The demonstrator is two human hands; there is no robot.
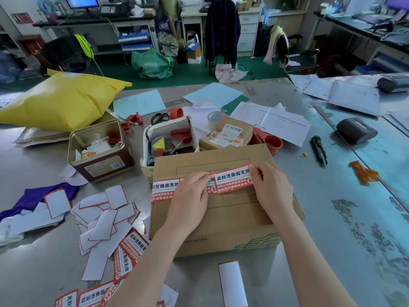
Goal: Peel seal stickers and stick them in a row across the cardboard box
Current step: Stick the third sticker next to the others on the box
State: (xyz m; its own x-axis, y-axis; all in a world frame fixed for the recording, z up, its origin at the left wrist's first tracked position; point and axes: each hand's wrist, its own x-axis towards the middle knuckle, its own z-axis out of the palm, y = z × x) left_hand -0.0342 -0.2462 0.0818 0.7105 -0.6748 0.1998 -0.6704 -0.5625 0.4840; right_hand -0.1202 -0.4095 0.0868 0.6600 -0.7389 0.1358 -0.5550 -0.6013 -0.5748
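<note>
At the bottom edge a white backing strip [232,284] lies on the steel table [332,240], its lower end cut off by the frame. To its left, unpeeled stickers [130,251] lie partly under the person's left forearm, so only parts of their red-and-white print show, among them 此标签撕毁无效. A heap of peeled backings [101,218] spreads beyond them, white sides up. The box [221,218] sits in the middle of the table, with a green pattern on its near face and small green print too fine to read. Across its top runs a row of stuck seals [164,189], partly hidden by the left hand [190,196], whose fingers press flat on the row. The right hand [272,187] pinches the right end of the newest sticker [233,179] between thumb and fingers; that end is lifted off the cardboard, while its left end overlaps the row. It reads 此标签撕毁无效 and, below, 请确认包装完整再签收 如有损坏请拒绝签收. Behind the box stand a tin [99,149] and an open carton [170,138] of red clips, their contents a jumble. Just right of these, a small parcel [225,134] carries labels too small to read. A yellow bag [62,100] lies far left.
</note>
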